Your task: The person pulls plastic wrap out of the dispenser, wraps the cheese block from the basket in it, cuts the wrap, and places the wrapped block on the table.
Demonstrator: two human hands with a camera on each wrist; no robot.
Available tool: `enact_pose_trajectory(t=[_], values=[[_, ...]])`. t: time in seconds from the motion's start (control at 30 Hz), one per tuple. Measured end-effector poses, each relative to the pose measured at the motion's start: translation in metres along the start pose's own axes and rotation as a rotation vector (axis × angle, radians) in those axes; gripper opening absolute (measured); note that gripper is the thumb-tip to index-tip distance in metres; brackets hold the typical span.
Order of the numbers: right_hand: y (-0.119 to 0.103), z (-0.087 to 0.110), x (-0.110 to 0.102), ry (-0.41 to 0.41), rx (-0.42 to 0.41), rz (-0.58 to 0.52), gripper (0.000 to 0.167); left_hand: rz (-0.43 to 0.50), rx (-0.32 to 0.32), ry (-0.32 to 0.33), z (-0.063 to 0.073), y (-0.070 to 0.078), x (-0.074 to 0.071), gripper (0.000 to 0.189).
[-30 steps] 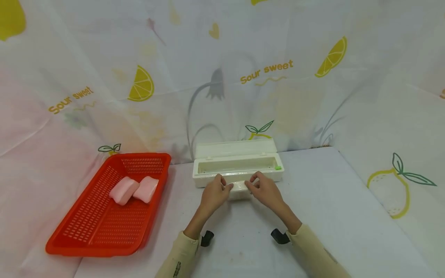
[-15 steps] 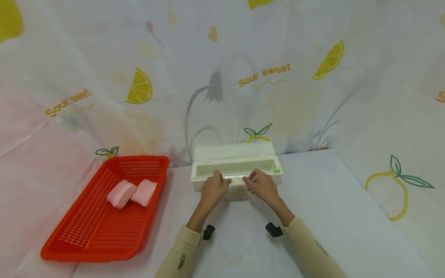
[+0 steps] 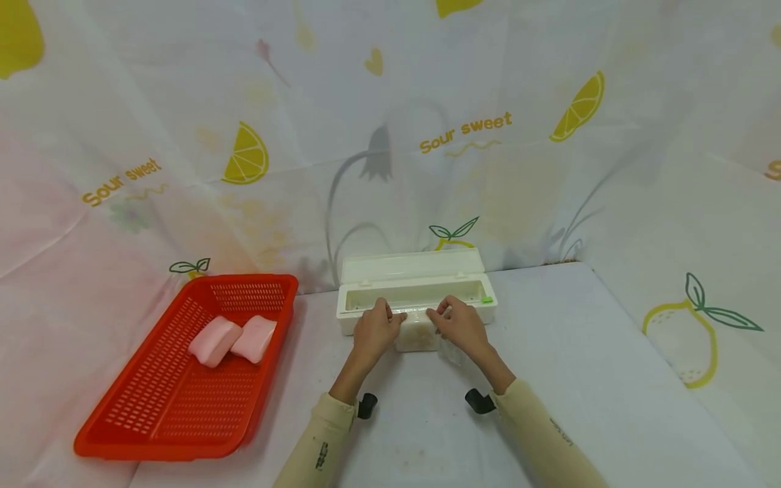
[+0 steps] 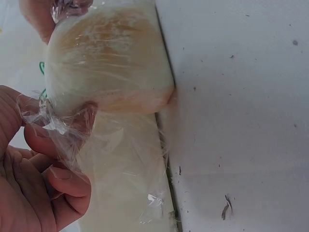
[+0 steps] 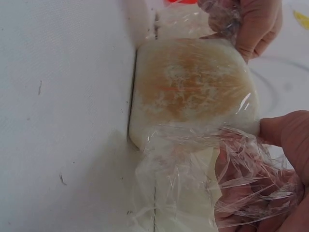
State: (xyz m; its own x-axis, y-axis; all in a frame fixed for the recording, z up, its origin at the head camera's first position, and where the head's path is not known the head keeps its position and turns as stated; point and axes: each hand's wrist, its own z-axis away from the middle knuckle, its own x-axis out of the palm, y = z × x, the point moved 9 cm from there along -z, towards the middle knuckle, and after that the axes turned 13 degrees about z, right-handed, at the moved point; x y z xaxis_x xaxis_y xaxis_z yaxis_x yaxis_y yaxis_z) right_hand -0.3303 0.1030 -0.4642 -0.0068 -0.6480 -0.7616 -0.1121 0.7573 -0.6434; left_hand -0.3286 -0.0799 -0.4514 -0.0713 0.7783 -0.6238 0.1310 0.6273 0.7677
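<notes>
A pale, rounded bread-like block stands on edge in the head view, right in front of a long white box. Its browned face shows through clear plastic wrap in the right wrist view. At the block's left end my left hand pinches gathered plastic wrap between thumb and fingers. On the opposite end my right hand holds bunched wrap too, its thumb against the block's upper corner. Loose film hangs below the right hand.
The white plastic wrap dispenser has its lid raised and a green slider at its right end. A red basket on the left holds two pink blocks. A patterned cloth hangs behind the table.
The block has tipped up since a second ago, so more of its near face shows. Both hands keep their hold on the wrap, and the last half second shows hardly any motion.
</notes>
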Motion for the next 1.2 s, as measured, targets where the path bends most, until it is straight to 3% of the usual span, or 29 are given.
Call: enact_pose_trajectory(t=[0.27,0.67,1.2], values=[[-0.002,0.0,-0.004,0.013,-0.023,0.016,0.025,-0.059,0.0,-0.016,-0.001,0.005,0.001,0.031],[-0.002,0.004,-0.011,0.021,-0.044,0.076,0.028,-0.068,-0.005,-0.033,0.002,0.008,-0.001,0.03],[0.014,0.014,-0.057,0.126,-0.044,0.075,0.033,-0.09,0.069,0.02,0.006,0.019,-0.009,0.028]])
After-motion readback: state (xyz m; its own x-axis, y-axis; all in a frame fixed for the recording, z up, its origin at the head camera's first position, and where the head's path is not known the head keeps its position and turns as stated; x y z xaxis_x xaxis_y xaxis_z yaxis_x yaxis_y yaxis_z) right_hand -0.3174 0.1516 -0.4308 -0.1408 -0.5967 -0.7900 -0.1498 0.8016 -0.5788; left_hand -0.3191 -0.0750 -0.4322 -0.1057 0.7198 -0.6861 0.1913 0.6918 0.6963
